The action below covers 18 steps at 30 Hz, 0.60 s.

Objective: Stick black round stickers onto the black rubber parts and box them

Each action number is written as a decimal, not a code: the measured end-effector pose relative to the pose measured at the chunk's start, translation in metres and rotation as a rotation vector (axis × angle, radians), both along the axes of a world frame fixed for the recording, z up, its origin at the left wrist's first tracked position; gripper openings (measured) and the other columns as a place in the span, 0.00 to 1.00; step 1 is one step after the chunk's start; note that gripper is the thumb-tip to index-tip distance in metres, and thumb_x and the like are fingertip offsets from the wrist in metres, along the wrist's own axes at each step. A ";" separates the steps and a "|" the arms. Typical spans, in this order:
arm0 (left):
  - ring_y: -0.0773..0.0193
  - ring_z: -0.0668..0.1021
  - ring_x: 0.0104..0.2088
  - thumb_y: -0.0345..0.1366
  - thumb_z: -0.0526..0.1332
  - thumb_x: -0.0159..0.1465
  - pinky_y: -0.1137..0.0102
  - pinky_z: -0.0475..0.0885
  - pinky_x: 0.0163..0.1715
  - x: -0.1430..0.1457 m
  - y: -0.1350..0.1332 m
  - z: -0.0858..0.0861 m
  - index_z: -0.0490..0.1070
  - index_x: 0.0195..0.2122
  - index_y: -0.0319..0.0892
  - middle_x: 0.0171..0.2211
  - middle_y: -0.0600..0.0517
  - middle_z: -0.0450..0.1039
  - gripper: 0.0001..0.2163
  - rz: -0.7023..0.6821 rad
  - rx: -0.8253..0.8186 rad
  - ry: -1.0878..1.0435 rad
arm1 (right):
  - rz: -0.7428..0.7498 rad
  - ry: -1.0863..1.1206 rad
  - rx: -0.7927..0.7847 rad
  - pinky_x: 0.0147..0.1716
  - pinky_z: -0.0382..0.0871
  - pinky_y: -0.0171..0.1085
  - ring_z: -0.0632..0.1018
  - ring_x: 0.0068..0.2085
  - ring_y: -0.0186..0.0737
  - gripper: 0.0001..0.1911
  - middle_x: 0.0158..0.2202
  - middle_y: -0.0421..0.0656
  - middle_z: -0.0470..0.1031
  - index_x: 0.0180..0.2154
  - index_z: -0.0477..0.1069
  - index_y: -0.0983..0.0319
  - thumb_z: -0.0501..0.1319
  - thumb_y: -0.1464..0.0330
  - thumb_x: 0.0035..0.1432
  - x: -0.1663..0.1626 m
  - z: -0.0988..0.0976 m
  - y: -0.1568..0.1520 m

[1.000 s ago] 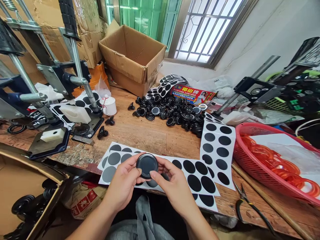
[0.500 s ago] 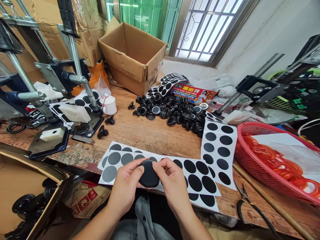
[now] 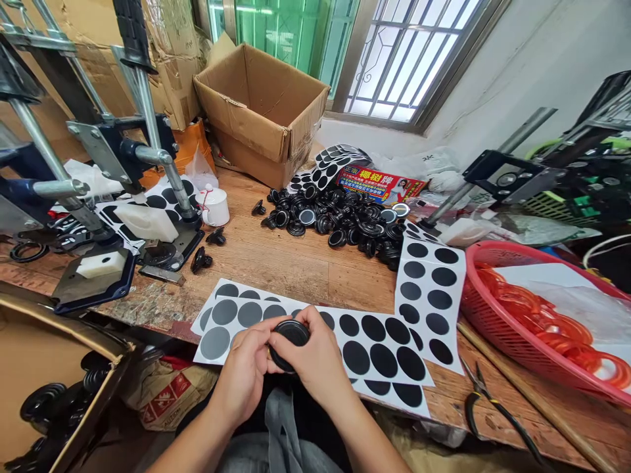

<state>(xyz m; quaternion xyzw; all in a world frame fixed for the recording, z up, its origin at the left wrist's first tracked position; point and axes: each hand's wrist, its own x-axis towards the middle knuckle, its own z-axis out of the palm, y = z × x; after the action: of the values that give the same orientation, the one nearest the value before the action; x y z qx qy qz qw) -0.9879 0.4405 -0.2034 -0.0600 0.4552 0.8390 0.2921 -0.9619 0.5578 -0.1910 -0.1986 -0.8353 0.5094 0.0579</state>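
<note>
Between my two hands is a round black plastic disc (image 3: pixel 292 334) with a raised rim, tilted with its face toward me. My left hand (image 3: pixel 246 368) grips its left edge, fingers curled behind it. My right hand (image 3: pixel 318 358) wraps its right side, the thumb lying across the front. The underside of the disc is hidden. Beneath my hands lie white sheets of round black stickers (image 3: pixel 383 360), overlapping at the table's front edge. Another sticker sheet (image 3: pixel 413 270) stretches away on the right. A heap of similar black round parts (image 3: pixel 345 220) sits farther back.
Lever presses (image 3: pixel 148 157) stand at left, a third press (image 3: pixel 493 174) at right. A pink basket (image 3: pixel 473 282) holds orange rings. Pliers (image 3: pixel 486 401) and a wooden stick (image 3: pixel 532 394) lie at right. A cardboard box (image 3: pixel 256 125) stands behind; another box (image 3: pixel 98 394) of black parts is lower left.
The disc has been turned and tilted in my hands, moving slightly left and up. My right hand has shifted left, its thumb now across the disc's face.
</note>
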 end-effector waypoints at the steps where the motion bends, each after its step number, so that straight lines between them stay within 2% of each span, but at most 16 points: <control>1: 0.57 0.79 0.34 0.36 0.58 0.60 0.70 0.74 0.27 -0.002 -0.001 0.000 0.78 0.43 0.35 0.40 0.42 0.79 0.15 -0.004 0.016 -0.004 | 0.024 -0.006 0.023 0.30 0.64 0.37 0.71 0.31 0.39 0.17 0.29 0.36 0.71 0.30 0.61 0.58 0.68 0.62 0.44 0.001 0.001 -0.001; 3: 0.57 0.79 0.38 0.36 0.57 0.62 0.69 0.75 0.32 -0.007 -0.003 0.000 0.78 0.43 0.35 0.41 0.41 0.79 0.15 0.009 0.047 -0.005 | 0.092 0.003 0.012 0.34 0.67 0.38 0.74 0.35 0.41 0.20 0.35 0.38 0.74 0.37 0.64 0.57 0.69 0.65 0.42 0.005 0.001 -0.001; 5: 0.56 0.79 0.41 0.37 0.56 0.63 0.68 0.75 0.36 -0.013 -0.006 0.000 0.77 0.44 0.35 0.43 0.41 0.79 0.15 0.021 0.072 -0.031 | 0.185 0.036 -0.051 0.40 0.69 0.40 0.75 0.41 0.42 0.29 0.43 0.40 0.75 0.46 0.64 0.56 0.70 0.68 0.41 0.009 -0.003 0.002; 7: 0.55 0.80 0.40 0.41 0.55 0.64 0.66 0.76 0.35 -0.019 -0.009 0.001 0.76 0.46 0.36 0.45 0.41 0.78 0.17 0.010 0.083 -0.067 | 0.238 0.061 -0.097 0.43 0.69 0.41 0.75 0.44 0.43 0.38 0.47 0.42 0.73 0.55 0.60 0.54 0.71 0.68 0.42 0.012 -0.008 0.008; 9: 0.55 0.81 0.37 0.46 0.54 0.65 0.64 0.76 0.32 -0.023 -0.012 0.002 0.75 0.48 0.36 0.45 0.40 0.78 0.20 -0.030 0.058 -0.086 | 0.228 0.087 -0.099 0.43 0.69 0.41 0.74 0.45 0.43 0.41 0.49 0.43 0.72 0.60 0.57 0.53 0.70 0.66 0.46 0.012 -0.012 0.014; 12: 0.56 0.81 0.34 0.52 0.53 0.64 0.64 0.77 0.30 -0.024 -0.014 0.005 0.73 0.51 0.36 0.46 0.39 0.77 0.25 -0.096 0.009 -0.069 | 0.247 0.183 -0.073 0.48 0.68 0.42 0.72 0.50 0.43 0.29 0.51 0.44 0.69 0.57 0.64 0.52 0.66 0.64 0.53 0.005 -0.012 0.022; 15: 0.56 0.81 0.35 0.53 0.53 0.64 0.65 0.77 0.30 -0.022 -0.014 0.007 0.72 0.53 0.38 0.47 0.39 0.76 0.26 -0.136 0.007 -0.034 | 0.311 0.254 -0.031 0.54 0.64 0.44 0.71 0.53 0.43 0.17 0.52 0.44 0.68 0.48 0.74 0.53 0.65 0.67 0.54 -0.007 -0.007 0.023; 18: 0.55 0.81 0.36 0.54 0.53 0.64 0.66 0.76 0.29 -0.021 -0.014 0.007 0.70 0.55 0.39 0.46 0.39 0.76 0.27 -0.126 -0.021 -0.028 | 0.328 0.310 0.044 0.52 0.65 0.44 0.72 0.51 0.42 0.09 0.48 0.43 0.71 0.40 0.77 0.54 0.64 0.70 0.56 -0.016 -0.002 0.020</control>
<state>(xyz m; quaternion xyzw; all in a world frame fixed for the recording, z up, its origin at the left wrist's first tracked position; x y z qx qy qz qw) -1.0093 0.4269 -0.1959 -0.0458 0.4628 0.8132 0.3498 -0.9775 0.5778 -0.1929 0.0217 -0.8484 0.5182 0.1060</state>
